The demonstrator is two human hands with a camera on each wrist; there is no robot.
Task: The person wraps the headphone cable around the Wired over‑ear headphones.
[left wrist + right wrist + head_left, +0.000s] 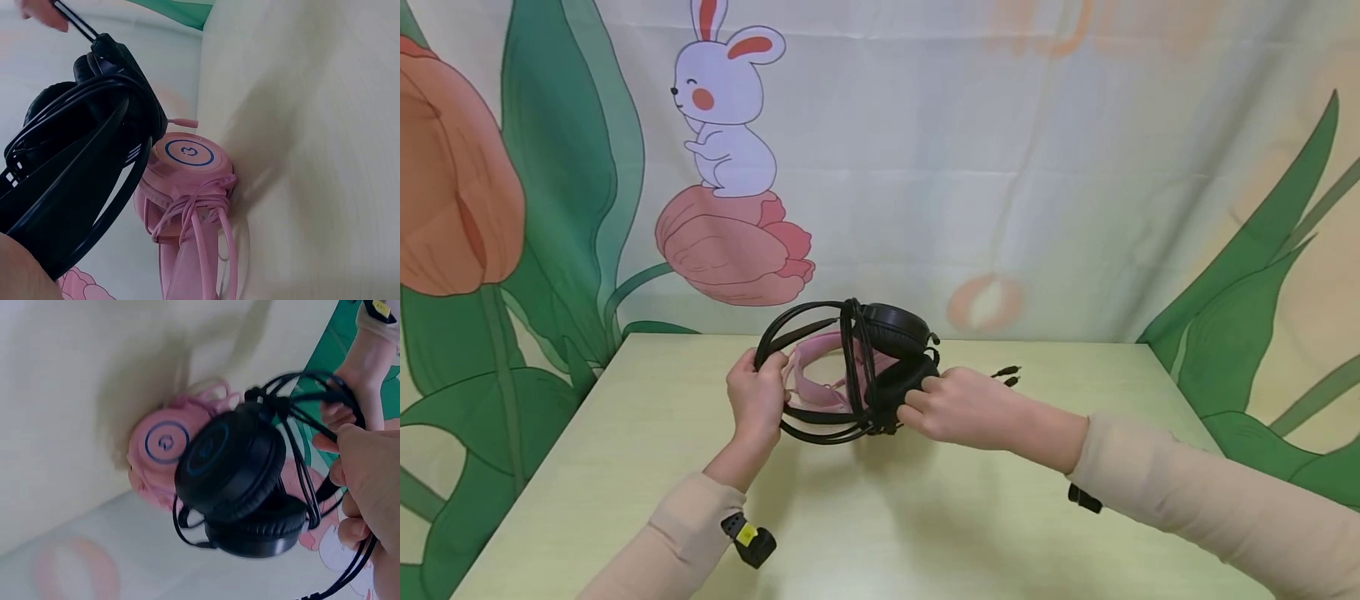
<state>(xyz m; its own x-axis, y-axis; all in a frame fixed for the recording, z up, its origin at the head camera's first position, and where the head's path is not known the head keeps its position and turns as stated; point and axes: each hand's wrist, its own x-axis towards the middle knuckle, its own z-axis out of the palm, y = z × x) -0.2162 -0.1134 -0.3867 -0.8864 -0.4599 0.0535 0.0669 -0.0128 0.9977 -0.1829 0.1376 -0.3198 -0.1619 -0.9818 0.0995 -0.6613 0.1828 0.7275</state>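
Note:
Black headphones point(895, 332) are held up above the table, tilted, with their thin black cable looped round the headband and ear cups. My left hand point(756, 400) grips the headband end. Beside the ear cups, my right hand point(958, 408) pinches the loose end of the cable point(369, 550), and its two plugs point(1009, 377) stick out past the knuckles. Behind and below the black pair, pink headphones point(187, 156) rest on the table, partly hidden in the head view. Their pink cable point(200, 209) is bundled round the band near one ear cup.
The pale table point(1037, 517) reaches back to a hanging cloth point(887, 167) printed with a rabbit, tulips and leaves. A small black camera point(752, 542) is strapped at the left wrist, another black device point(1084, 498) at the right.

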